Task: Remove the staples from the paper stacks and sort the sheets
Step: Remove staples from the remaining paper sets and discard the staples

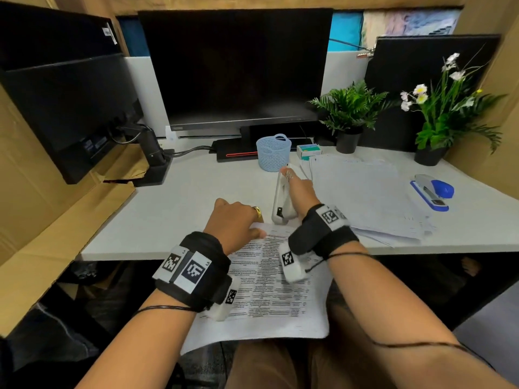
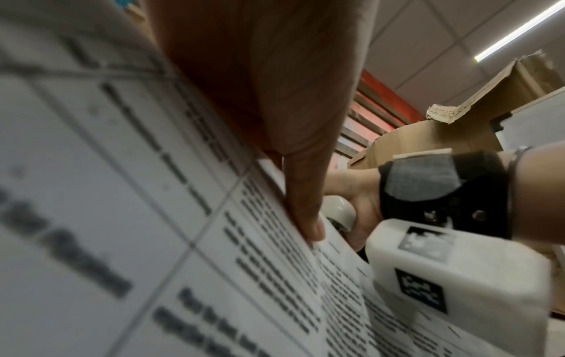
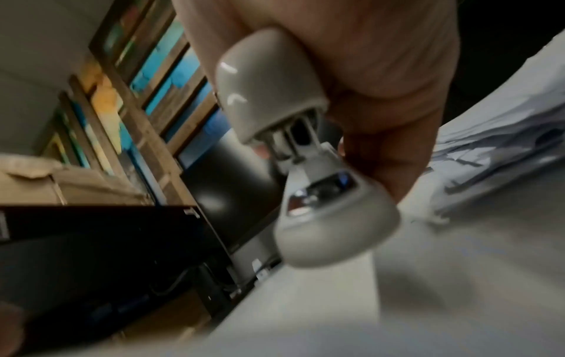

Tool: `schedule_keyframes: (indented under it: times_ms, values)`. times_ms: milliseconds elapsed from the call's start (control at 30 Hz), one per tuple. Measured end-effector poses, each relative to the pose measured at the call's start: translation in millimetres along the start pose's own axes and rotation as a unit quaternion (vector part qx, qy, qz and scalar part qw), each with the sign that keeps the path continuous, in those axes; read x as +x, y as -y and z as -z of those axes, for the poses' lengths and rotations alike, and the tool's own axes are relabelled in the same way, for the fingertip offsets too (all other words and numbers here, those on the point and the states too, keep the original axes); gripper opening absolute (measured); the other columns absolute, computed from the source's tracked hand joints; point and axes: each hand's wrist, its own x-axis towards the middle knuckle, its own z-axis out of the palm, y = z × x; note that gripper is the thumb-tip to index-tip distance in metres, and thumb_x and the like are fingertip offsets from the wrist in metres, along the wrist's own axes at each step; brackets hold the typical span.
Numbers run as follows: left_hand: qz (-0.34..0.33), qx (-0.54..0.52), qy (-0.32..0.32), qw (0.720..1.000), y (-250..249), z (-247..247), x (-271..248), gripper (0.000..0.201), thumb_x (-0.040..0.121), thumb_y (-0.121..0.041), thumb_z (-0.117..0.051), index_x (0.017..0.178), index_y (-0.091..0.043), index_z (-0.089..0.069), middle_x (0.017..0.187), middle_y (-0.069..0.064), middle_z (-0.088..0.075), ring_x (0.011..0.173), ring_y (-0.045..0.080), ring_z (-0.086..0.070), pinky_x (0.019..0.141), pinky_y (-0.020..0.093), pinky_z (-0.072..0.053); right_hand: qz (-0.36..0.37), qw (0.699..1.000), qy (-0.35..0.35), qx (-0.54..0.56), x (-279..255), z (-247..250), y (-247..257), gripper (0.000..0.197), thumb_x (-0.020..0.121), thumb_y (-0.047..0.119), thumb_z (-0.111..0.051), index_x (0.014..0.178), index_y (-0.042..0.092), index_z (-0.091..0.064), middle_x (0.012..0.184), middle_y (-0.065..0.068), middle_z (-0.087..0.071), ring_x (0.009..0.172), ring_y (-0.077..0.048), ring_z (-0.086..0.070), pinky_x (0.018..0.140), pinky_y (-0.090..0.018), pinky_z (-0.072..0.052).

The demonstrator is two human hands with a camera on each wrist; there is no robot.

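White printed sheet (image 1: 269,290) overhangs the desk (image 1: 168,206) edge, its top end pinched by the left hand (image 1: 236,223). Just beside it, the right hand (image 1: 302,192) clasps a pale stapler (image 1: 278,197). A loose paper stack (image 1: 365,197) and a blue stapler (image 1: 432,192) lie to the right. A blue basket (image 1: 271,153) stands beyond the fingertips.

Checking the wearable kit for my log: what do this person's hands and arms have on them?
Both forearms are bare, with no sleeves. Each wrist carries a wide black strap with white tags printed with black square codes, and a white camera block, also coded, beneath it. A thin dark cord runs from each strap up the forearm. The left hand wears a gold ring.
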Motion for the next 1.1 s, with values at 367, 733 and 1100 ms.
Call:
schedule_keyframes:
  times_ms: [367, 733, 1100]
  values:
    - [0.007, -0.024, 0.027, 0.999, 26, -23, 0, 0.033, 0.092, -0.049, -0.05, 0.117, -0.031, -0.062, 0.108, -0.006, -0.067, 0.1, 0.015, -0.058, 0.093, 0.036, -0.03, 0.018, 0.915, 0.054, -0.4, 22, -14, 15, 0.048, 0.094, 0.029, -0.054, 0.134, 0.005, -0.045, 0.136, -0.014, -0.047, 0.124, -0.03, -0.048, 0.098, -0.033, -0.04]
    - [0.011, -0.038, -0.005, 0.999, 36, -27, 1, 0.027, 0.093, -0.048, -0.047, 0.111, -0.033, -0.063, 0.101, -0.006, -0.068, 0.096, 0.015, -0.059, 0.085, 0.033, -0.027, 0.205, 0.885, 0.085, -0.409, -4, 13, 22, 0.023, 0.088, 0.027, -0.065, 0.098, 0.007, -0.071, 0.104, -0.006, -0.068, 0.102, -0.019, -0.059, 0.081, -0.022, -0.042]
    - [-0.034, -0.077, -0.142, 0.986, 6, -33, 17, 0.028, 0.089, -0.05, -0.054, 0.101, -0.029, -0.066, 0.094, -0.01, -0.066, 0.093, 0.012, -0.059, 0.102, 0.033, -0.017, 0.262, 0.884, 0.069, -0.38, -33, 84, -58, 0.012, 0.075, 0.015, -0.077, 0.086, 0.013, -0.077, 0.079, 0.002, -0.072, 0.072, -0.007, -0.059, 0.071, -0.017, -0.04]
